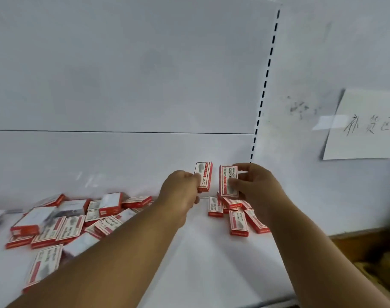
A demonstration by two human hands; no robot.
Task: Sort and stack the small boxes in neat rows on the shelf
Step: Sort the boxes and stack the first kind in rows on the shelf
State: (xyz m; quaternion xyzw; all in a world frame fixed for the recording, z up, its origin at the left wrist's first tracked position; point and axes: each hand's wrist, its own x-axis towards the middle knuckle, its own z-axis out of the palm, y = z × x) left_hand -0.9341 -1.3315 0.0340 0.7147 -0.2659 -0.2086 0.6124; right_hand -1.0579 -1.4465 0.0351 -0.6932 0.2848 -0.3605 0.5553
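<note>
Both arms reach forward over a white shelf (pixel 211 263), each hand holding one small red-and-white box upright near the back wall, likely to start a neat row there. The left hand (pixel 180 192) pinches its box (pixel 203 175); the right hand (pixel 256 187) grips another (pixel 227 180) just beside it. Unsorted boxes (pixel 62 221) lie jumbled at left, a smaller cluster (pixel 236 215) below the right hand.

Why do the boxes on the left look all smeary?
In the head view, the loose pile of boxes at the left edge is blurred and stretched by the wide lens; the box in the right hand stays sharp enough to read its label.
</note>
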